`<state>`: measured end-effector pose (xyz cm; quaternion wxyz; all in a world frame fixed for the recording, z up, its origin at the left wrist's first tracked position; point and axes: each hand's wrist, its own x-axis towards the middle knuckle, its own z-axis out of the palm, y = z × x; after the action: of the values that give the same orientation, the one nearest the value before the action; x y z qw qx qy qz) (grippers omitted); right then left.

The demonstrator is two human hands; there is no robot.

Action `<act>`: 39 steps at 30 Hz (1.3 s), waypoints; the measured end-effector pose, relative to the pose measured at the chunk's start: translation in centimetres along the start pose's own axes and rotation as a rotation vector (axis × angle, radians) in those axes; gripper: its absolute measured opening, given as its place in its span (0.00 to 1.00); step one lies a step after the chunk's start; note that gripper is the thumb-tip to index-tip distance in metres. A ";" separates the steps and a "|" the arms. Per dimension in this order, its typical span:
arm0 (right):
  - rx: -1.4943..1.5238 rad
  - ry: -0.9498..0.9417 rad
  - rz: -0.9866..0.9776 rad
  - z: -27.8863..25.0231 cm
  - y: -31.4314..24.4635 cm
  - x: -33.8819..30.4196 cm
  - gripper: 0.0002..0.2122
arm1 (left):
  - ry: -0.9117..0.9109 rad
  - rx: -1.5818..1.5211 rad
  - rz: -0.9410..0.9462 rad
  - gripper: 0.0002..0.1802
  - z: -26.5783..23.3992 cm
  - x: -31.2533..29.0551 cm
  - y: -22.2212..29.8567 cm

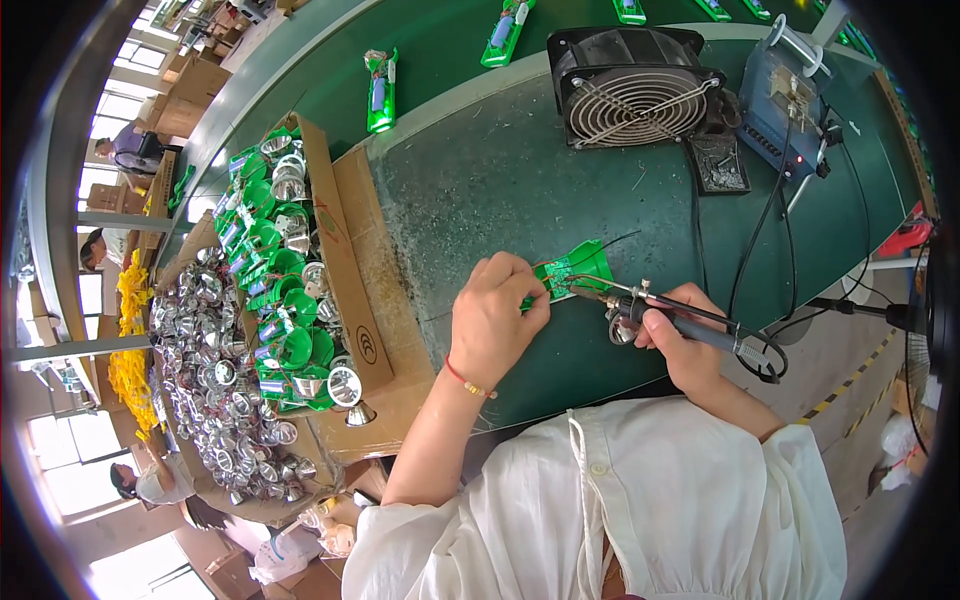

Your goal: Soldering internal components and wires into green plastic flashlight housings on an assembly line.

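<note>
My left hand point(497, 315) is closed at the left end of a green plastic flashlight housing point(594, 262), with thumb and fingertips pinched together. A small green circuit board point(558, 277) with thin wires sits in the housing. What exactly lies between those fingertips is partly hidden. My right hand point(685, 340) is wrapped around a soldering iron point(705, 333) with a thin feed tube and a looped black cable. The iron's tip points left, close to the board. Under the iron's front end is a shiny reflector cup point(622, 328).
Left of my arm, a cardboard box point(345, 270) holds green housings with reflectors, beside a heap of silver reflector cups point(215, 370). A black fan point(640, 105) and a blue solder feeder point(775, 110) with trailing cables stand behind. Green housings point(380, 92) lie on the far belt.
</note>
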<state>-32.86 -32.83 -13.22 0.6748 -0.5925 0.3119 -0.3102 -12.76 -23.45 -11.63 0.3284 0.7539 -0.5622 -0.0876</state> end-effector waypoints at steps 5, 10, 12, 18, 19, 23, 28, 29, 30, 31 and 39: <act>0.012 0.015 -0.021 0.0 0.2 -0.1 0.06 | 0.022 0.002 0.008 0.05 0.2 0.0 0.2; 0.052 0.101 -0.008 -0.1 -0.3 -0.4 0.07 | 0.068 0.012 0.000 0.05 0.3 -0.2 0.1; 0.047 0.103 -0.005 -0.1 -0.2 -0.3 0.07 | 0.062 0.003 -0.017 0.05 0.3 0.0 0.3; 0.110 0.100 -0.029 -0.4 0.3 -0.5 0.08 | 0.040 0.011 -0.025 0.05 0.1 0.1 0.3; 0.100 0.097 -0.040 -0.5 0.2 -0.4 0.08 | 0.048 0.009 -0.017 0.05 0.1 0.2 0.4; 0.111 0.106 -0.060 -0.5 -0.2 -0.4 0.09 | 0.058 -0.019 -0.016 0.06 0.3 0.1 0.3; 0.173 0.077 -0.111 -0.8 0.0 -0.1 0.10 | 0.183 -0.156 -0.012 0.09 -0.5 0.0 1.1; 0.170 0.088 -0.109 -1.1 -0.1 0.0 0.10 | 0.277 -0.216 -0.033 0.08 -0.9 -0.7 0.9; 0.160 0.085 -0.109 -1.3 -0.1 -0.1 0.10 | 0.364 -0.365 -0.113 0.05 -1.6 -2.0 0.5; 0.150 0.082 -0.110 -1.5 -0.2 -0.1 0.10 | 0.430 -0.512 -0.201 0.04 -2.1 -3.4 0.0; 0.147 0.020 -0.071 -2.4 -1.1 -0.2 0.09 | 0.487 -1.297 -0.965 0.24 -3.5 -7.5 -2.9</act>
<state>-34.93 -34.20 -12.41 0.7019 -0.5490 0.2735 -0.3620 -11.33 -14.79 -12.42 0.7348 0.5713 0.0695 -0.3589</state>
